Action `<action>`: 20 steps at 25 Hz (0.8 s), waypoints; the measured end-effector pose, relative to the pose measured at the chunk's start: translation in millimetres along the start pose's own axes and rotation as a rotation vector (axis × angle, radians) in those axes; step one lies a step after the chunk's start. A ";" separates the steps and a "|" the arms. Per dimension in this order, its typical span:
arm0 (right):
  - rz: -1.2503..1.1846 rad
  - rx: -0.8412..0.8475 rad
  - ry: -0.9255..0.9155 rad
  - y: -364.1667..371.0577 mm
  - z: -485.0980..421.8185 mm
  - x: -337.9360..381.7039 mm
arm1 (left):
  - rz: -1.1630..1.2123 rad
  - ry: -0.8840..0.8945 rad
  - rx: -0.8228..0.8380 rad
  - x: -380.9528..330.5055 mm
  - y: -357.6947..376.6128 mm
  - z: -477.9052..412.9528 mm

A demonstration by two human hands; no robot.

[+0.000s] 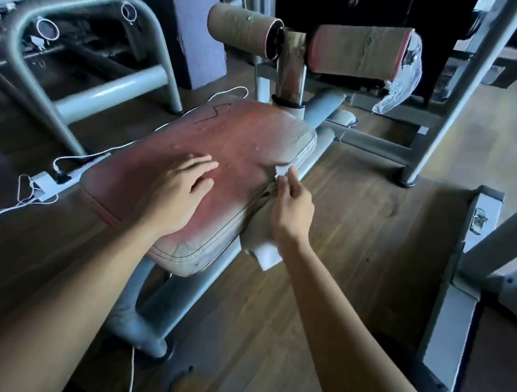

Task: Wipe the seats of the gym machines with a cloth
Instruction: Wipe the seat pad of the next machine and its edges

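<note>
The right hand (291,208) is pinching a bunched white cloth (260,245) against the worn red padded seat's (234,146) four-o'clock edge; it may be slipping off. The left hand (174,189) is pressing flat, fingers spread.

Left hand (178,192) flat (fingers (204,162) spread), right hand (290,210) gripping.

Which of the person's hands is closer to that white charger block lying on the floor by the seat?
The left hand. It lies flat on the red seat, toward the side where the charger block sits. The right hand holds the cloth at the seat's opposite edge, farther away.
</note>
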State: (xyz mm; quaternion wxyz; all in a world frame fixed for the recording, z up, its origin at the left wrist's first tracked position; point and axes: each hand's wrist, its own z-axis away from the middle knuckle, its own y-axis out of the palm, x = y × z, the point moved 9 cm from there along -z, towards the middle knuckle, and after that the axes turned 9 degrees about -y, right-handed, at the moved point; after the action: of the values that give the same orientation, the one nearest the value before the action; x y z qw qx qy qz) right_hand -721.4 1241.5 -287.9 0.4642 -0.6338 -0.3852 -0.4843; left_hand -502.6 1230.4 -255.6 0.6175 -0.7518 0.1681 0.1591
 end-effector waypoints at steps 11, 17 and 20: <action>-0.018 0.051 -0.042 16.7 3.7 -15.1 | -0.032 -0.064 -0.026 -6.8 -7.8 3.1; -0.015 0.084 -0.120 23.5 25.7 -12.4 | -0.042 -0.069 -0.032 -9.9 -8.7 5.1; 0.001 0.034 -0.053 13.4 -6.6 -15.2 | -0.010 -0.065 -0.032 -6.2 -6.9 3.9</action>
State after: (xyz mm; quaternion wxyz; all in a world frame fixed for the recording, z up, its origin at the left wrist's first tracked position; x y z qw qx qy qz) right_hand -714.1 1230.9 -304.9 0.4648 -0.6385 -0.4054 -0.4604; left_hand -505.1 1235.8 -247.5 0.6114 -0.7568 0.1415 0.1831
